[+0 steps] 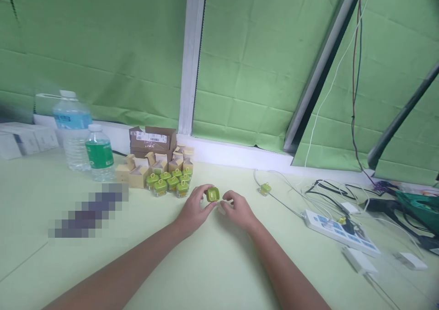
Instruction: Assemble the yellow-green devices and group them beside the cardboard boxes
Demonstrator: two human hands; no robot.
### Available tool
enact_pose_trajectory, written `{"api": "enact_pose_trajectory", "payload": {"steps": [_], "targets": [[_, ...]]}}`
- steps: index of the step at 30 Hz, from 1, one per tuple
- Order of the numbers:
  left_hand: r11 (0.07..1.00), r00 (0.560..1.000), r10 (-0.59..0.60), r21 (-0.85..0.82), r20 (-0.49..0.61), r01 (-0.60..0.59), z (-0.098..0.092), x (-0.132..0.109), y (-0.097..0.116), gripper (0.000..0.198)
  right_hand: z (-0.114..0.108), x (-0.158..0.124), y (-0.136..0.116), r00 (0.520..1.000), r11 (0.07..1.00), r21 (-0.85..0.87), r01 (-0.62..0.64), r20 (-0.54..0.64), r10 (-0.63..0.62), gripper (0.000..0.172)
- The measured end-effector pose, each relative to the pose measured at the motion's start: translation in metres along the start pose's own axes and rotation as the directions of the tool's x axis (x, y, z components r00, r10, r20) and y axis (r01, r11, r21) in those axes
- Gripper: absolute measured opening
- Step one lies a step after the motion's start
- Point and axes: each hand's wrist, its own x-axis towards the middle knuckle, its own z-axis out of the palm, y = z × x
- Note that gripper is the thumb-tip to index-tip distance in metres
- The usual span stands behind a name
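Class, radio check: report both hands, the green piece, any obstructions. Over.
Left hand: holding green piece, hollow side showing. Right hand: close beside it, fingers bent, grip unclear. Lidded jars: clustered left, not between hands.

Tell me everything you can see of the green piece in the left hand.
The green piece is small, squarish and round-cornered, and looks like plastic. A raised rim surrounds a recessed face with a paler patch in the middle; that face is turned toward the camera. The left hand holds it at its edge over the table. The right hand is close beside it.
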Motion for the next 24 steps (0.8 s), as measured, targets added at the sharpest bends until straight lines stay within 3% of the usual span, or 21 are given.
{"api": "enact_pose_trajectory", "payload": {"steps": [4, 12, 19, 24], "targets": [[0.996, 1.0, 0.027, -0.081, 0.002, -0.027, 0.001, -0.001, 0.002, 0.04, 0.002, 0.003, -0.004, 0.999, 0.985, 0.175, -0.009, -0.034, 0.015, 0.018], [0.983, 0.998, 0.06, -0.176, 0.009, -0.057, 0.003, -0.005, 0.005, 0.04, 0.008, 0.004, -0.012, 0.998, 0.898, 0.436, -0.058, 0.033, 0.048, 0.02], [0.987, 0.996, -0.051, -0.147, 0.068, 0.06, 0.0, -0.007, 0.01, 0.042, 0.004, 0.003, -0.019, 0.998, 0.871, 0.49, -0.028, 0.055, 0.001, 0.021], [0.982, 0.991, -0.084, -0.158, 0.104, 0.1, 0.0, -0.008, 0.009, 0.044, -0.001, 0.003, -0.02, 0.994, 0.809, 0.577, -0.11, 0.07, 0.086, 0.031]]}}
